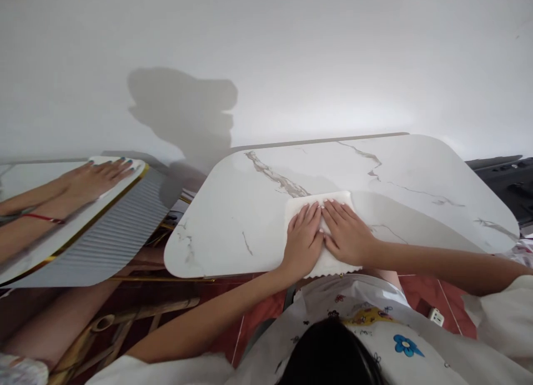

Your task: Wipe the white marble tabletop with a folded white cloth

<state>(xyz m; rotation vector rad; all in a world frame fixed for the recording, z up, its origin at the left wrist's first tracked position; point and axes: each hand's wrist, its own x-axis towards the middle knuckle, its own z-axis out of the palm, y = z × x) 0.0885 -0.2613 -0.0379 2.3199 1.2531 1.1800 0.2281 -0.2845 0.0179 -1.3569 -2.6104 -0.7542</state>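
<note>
A white cloth (338, 264) lies folded on the white marble-patterned tabletop (225, 218), near the edge closest to me. One of its edges looks scalloped. My left hand (303, 241) rests flat on the cloth with fingers stretched out. Beside it, my right hand (347, 235) also presses flat on the cloth, its fingers extended and pointing away from me. The two hands nearly touch at the thumbs. Neither is wrapped round anything, and the part of the cloth under the palms is hidden.
At left, another person's hands (102, 177) lie on a white cloth on a second table (83, 257) with a gold edge and ribbed side. A white wall (291, 57) stands behind. A bamboo frame (112, 321), red floor tiles and a white socket (436, 317) are below; a black object (506, 185) is right.
</note>
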